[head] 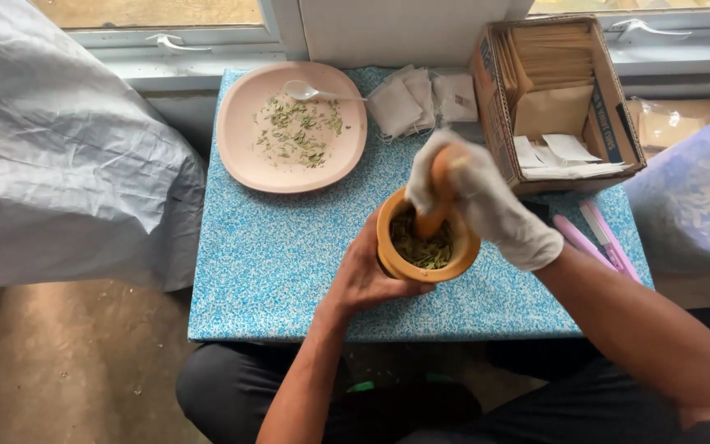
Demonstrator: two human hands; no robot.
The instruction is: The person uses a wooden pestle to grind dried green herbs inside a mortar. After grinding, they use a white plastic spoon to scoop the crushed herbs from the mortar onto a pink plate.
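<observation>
A wooden mortar (393, 261) stands near the middle of a small blue speckled table (289, 263), with green dried leaves (425, 249) inside it. My left hand (365, 275), bare, wraps around the mortar's near side. My right hand (478, 197), in a white glove, grips a wooden pestle (440, 193) whose tip is down among the leaves.
A pink plate (240, 144) with scattered green leaf bits and a white plastic spoon (310, 91) lies at the back left. White sachets (417, 100) lie behind the mortar. A cardboard box (614, 123) of brown packets stands at the back right. Pink scissors (597, 238) lie beside it. Plastic sheeting (59, 156) hangs to the left.
</observation>
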